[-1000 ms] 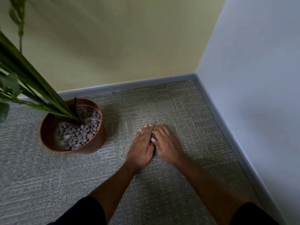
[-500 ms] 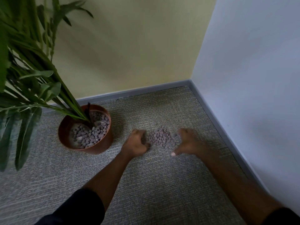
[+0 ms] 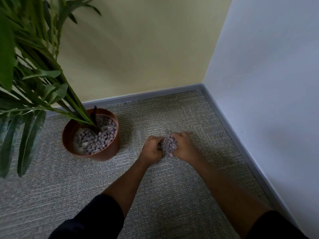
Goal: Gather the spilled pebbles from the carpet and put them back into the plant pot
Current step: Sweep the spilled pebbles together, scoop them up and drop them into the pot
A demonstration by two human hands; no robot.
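Note:
A small heap of grey-brown pebbles (image 3: 170, 144) lies on the carpet, squeezed between my two hands. My left hand (image 3: 151, 149) curls against the heap's left side and my right hand (image 3: 183, 147) curls against its right side, fingers wrapped around the pebbles. A few stray pebbles sit just beyond the heap. The terracotta plant pot (image 3: 103, 154) stands to the left of my hands, filled with the same pebbles around green stems.
Grey-beige carpet (image 3: 172, 195) covers the floor. A yellow wall with a grey skirting board (image 3: 146, 96) runs behind, and a pale wall (image 3: 267, 83) closes the right side. Long green leaves (image 3: 25, 83) overhang the left.
My hands were spread apart on either side of the pebbles half a second ago. They have come together and now cup the heap between them.

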